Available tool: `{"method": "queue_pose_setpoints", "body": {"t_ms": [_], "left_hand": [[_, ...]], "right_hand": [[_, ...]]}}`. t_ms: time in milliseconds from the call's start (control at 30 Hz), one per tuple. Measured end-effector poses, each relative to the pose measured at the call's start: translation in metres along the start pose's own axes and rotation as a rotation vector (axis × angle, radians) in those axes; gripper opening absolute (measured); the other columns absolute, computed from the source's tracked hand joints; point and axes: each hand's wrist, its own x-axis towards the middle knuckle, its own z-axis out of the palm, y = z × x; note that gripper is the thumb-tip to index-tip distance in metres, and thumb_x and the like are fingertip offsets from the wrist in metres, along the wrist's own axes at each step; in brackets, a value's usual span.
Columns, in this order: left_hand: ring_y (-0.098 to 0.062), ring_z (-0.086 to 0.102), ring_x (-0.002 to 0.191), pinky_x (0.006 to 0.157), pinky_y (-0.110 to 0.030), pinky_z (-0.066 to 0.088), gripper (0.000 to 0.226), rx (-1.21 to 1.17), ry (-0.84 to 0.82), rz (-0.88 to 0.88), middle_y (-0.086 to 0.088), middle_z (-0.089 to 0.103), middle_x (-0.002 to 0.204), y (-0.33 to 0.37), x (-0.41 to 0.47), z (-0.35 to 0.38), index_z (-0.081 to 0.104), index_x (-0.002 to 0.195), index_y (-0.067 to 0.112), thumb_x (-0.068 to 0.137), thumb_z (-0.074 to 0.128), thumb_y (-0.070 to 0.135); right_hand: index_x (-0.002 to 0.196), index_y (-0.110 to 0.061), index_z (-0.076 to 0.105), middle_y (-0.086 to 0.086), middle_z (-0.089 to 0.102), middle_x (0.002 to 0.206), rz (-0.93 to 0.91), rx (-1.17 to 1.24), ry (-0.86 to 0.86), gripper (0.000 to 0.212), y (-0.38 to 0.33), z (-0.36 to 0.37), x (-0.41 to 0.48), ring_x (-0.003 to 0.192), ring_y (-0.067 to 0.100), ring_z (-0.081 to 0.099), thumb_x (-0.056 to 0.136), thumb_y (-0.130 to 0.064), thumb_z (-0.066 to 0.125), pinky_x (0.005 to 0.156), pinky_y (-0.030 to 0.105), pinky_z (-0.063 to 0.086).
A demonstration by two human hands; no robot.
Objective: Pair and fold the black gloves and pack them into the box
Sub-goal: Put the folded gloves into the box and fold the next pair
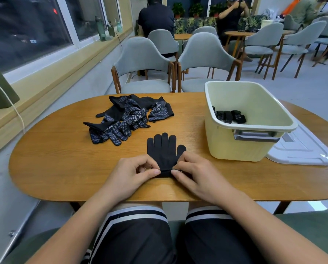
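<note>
Head view. A black glove (164,149) lay flat on the wooden surface (64,164) directly before the person, fingers pointing away and cuff towards the near edge; whether a second glove lay matched beneath it could not be told. The left hand (138,169) and the right hand (193,172) each pinched the cuff between thumb and forefinger, one at either corner, with the other fingers curled in. This grip probably served to keep the hem straight while the cuff was turned over for a fold. The unsorted gloves (127,119), black with white grip dots, lay in a loose heap farther back and to the left, apart from the flat glove and within the left hand's reach. The cream box (241,147) stood open on the right, near the right hand, with a folded bundle (229,116) already against its inner left wall. Its white lid (308,151) lay flat just beyond it, at the right end of the surface. Bare wood lay between the flat glove and the heap, and a narrower strip between glove and box. The high box wall would probably require a finished bundle to be lifted over the rim. The cuff lay somewhat back from the near edge, leaving moderate room for a fold away from the person.
</note>
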Motion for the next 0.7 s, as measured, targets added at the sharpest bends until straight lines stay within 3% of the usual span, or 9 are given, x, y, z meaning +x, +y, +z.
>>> {"method": "queue_pose_setpoints", "body": {"t_ms": [133,267,400,533,700], "left_hand": [[-0.021,0.062,0.072,0.072,-0.040,0.053,0.003,0.039,0.013,0.004,0.006,0.073,0.082,-0.001,0.002,0.000,0.079,0.091,0.039,0.093,0.081,0.039],[-0.018,0.060,0.075,0.070,-0.031,0.052,0.008,0.138,0.041,0.030,0.013,0.064,0.090,0.000,0.001,0.004,0.075,0.088,0.038,0.094,0.080,0.036],[-0.013,0.063,0.088,0.076,-0.021,0.051,0.012,0.223,0.047,0.095,0.019,0.060,0.101,0.006,-0.003,0.004,0.074,0.096,0.037,0.095,0.079,0.026],[-0.008,0.058,0.090,0.075,-0.035,0.054,0.010,0.379,0.063,0.257,0.020,0.058,0.100,0.008,-0.007,0.007,0.070,0.097,0.030,0.094,0.073,0.020],[-0.008,0.059,0.091,0.076,-0.036,0.054,0.007,0.410,0.070,0.303,0.020,0.062,0.097,0.006,-0.008,0.008,0.072,0.096,0.027,0.091,0.069,0.023]], "right_hand": [[0.095,-0.020,0.073,-0.009,0.051,0.101,0.017,-0.051,-0.006,0.027,-0.001,0.000,0.001,0.090,0.010,0.053,0.108,-0.040,0.059,0.077,0.038,0.051],[0.099,-0.022,0.074,-0.009,0.052,0.102,0.008,-0.085,0.004,0.024,-0.002,0.001,0.001,0.086,0.010,0.053,0.104,-0.042,0.062,0.072,0.038,0.052],[0.108,-0.022,0.073,-0.006,0.057,0.107,-0.042,-0.123,0.057,0.012,-0.002,0.002,0.000,0.087,0.013,0.056,0.100,-0.030,0.071,0.069,0.035,0.053],[0.112,-0.023,0.074,-0.005,0.062,0.109,-0.150,-0.186,0.049,0.015,0.000,0.006,0.000,0.094,0.020,0.060,0.099,-0.016,0.070,0.073,0.034,0.051],[0.107,-0.021,0.075,-0.005,0.066,0.107,-0.151,-0.204,0.049,0.016,0.001,0.007,-0.001,0.093,0.021,0.062,0.098,-0.017,0.062,0.074,0.036,0.052]]}}
